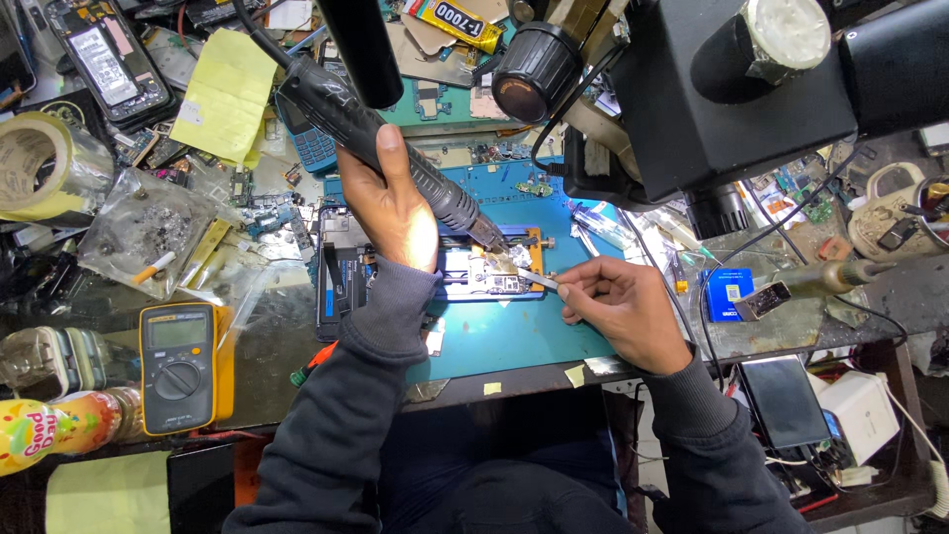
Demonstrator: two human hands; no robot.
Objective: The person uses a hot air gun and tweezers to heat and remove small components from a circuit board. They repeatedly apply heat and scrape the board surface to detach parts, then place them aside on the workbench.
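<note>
My left hand grips a black hot-air gun. Its metal nozzle points down at a small circuit board clamped in a holder on the blue work mat. My right hand holds metal tweezers, and their tips touch the board's right edge. Both wrists are in dark grey sleeves.
A black microscope hangs over the mat at upper right. A yellow multimeter lies at the left, by tape rolls, a bottle and yellow paper. Opened phones, a soldering iron, a blue box and cables crowd the bench.
</note>
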